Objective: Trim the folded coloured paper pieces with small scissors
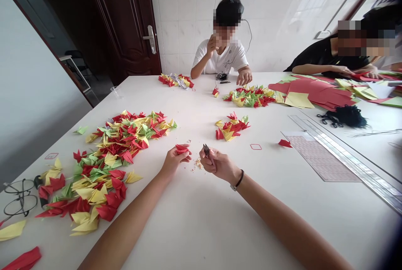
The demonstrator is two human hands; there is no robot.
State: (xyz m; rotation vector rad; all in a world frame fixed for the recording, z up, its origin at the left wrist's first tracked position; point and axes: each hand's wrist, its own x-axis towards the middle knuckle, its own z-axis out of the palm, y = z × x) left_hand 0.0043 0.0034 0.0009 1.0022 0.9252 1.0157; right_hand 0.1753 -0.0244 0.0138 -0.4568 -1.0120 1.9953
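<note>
Bare forearms reach in over a white table. Left hand: fingers pinched on a piece of folded red paper. Right hand: clenched round small pliers, dark tips pointing up and leftward; whether the tips meet, I cannot tell. Pliers and paper near each other, apart. Pale crumbs on the tabletop between the hands. Left of them, a big heap of folded paper, red, yellow, green; ahead, a smaller heap. Farther right, a clear ruler. Across the table, a person in a white shirt.
</note>
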